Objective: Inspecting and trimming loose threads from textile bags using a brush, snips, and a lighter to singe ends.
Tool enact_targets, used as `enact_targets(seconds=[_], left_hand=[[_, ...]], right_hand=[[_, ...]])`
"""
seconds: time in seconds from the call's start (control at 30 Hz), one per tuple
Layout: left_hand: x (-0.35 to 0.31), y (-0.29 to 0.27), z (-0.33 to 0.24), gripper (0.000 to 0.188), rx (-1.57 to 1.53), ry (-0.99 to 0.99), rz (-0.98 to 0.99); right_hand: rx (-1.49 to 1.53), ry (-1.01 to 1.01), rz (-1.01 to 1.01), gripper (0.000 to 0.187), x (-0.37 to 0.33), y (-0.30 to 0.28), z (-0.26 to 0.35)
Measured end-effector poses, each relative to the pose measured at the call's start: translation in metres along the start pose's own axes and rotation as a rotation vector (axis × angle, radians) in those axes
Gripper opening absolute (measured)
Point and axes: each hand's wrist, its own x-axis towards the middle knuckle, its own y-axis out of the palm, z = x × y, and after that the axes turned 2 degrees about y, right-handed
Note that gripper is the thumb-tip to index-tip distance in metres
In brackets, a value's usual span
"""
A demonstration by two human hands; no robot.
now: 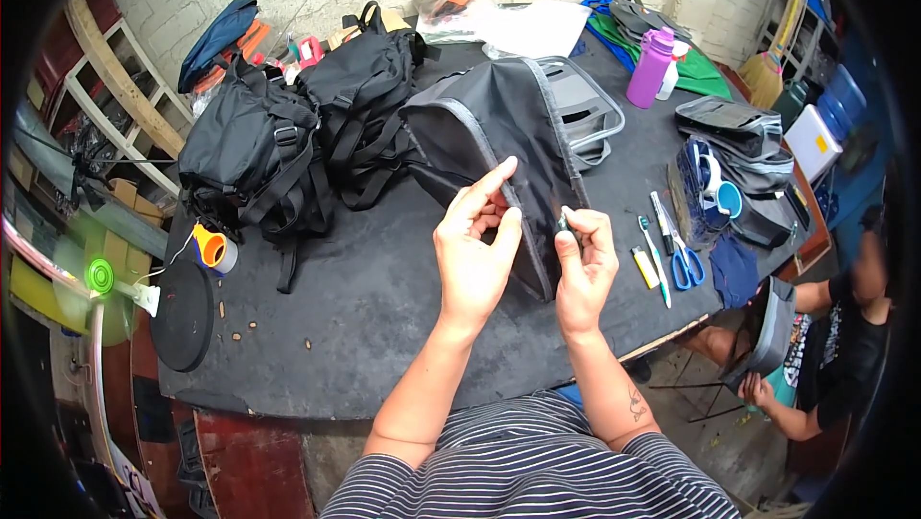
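A black fabric bag (523, 126) with grey-bound edges stands open in front of me on the dark table. My left hand (472, 255) pinches its near grey-trimmed edge between thumb and fingers. Close by on the right, my right hand (587, 270) is closed, thumb against bent fingers, beside the bag's other edge. Something small and dark shows at those fingertips, too small to name. Behind the bag lies a grey panel (595, 111) with a rounded, bound rim.
Two black backpacks (249, 145) sit on the left of the table (365, 327). To the right are blue scissors (687, 268), a toothbrush (655, 260), a yellow lighter (645, 269), tape rolls (727, 199) and a purple bottle (651, 68). Another person (825, 356) sits at lower right, holding a grey-black piece.
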Motion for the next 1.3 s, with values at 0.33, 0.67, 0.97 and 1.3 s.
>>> enact_targets(seconds=[0.33, 0.67, 0.97, 1.3], left_hand=[[0.002, 0.000, 0.001, 0.046, -0.179, -0.029, 0.006], [0.000, 0.000, 0.002, 0.046, -0.136, -0.031, 0.012], [-0.002, -0.007, 0.006, 0.037, 0.014, 0.041, -0.021], [-0.007, -0.002, -0.003, 0.039, 0.056, 0.058, -0.044]], right_hand=[[-0.123, 0.045, 0.056, 0.017, -0.014, 0.000, -0.002], [0.130, 0.148, -0.079, 0.020, -0.009, -0.007, -0.007], [-0.648, 0.221, 0.010, 0.025, -0.013, -0.140, -0.087], [-1.544, 0.138, 0.023, 0.032, -0.012, -0.188, -0.102]])
